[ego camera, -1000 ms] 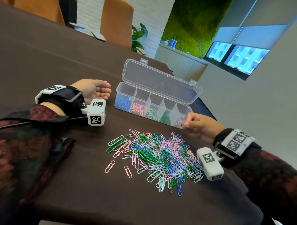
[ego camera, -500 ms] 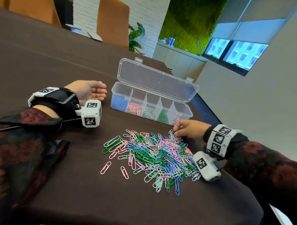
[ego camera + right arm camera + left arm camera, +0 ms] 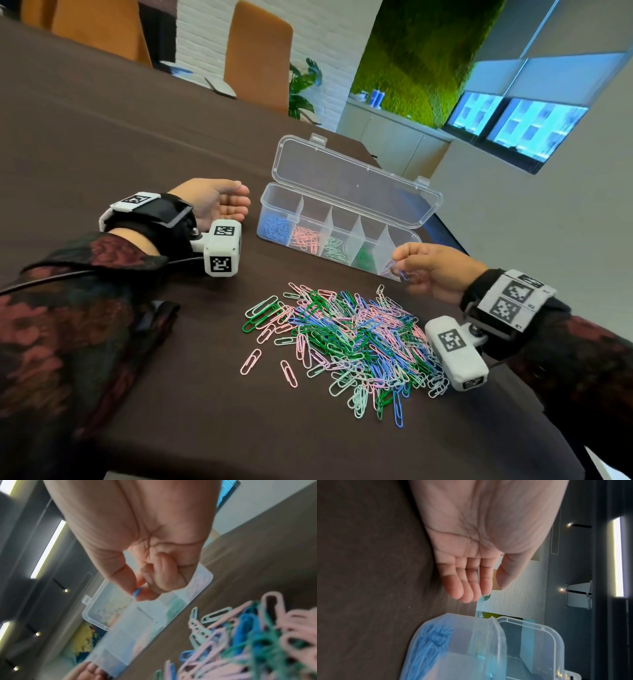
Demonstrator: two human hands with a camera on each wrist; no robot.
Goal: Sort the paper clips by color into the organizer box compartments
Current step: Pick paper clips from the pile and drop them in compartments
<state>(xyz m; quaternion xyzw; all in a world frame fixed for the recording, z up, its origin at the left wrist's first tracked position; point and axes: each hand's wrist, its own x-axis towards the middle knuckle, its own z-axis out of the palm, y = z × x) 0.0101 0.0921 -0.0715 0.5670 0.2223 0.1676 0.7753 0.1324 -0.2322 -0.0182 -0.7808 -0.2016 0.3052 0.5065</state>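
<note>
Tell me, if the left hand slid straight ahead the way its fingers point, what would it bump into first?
Most likely the organizer box, at its end compartment with the blue clips. The left hand lies open just short of it, though the exact gap is unclear.

We are finding no readable words, brands or numbers anywhere. We are only seeing black-and-white square code markers on the white camera blocks (image 3: 222, 247) and wristbands (image 3: 512, 299); they are carrying patterns, not letters. The clear organizer box (image 3: 342, 219) is showing no label or print that we are making out.
</note>
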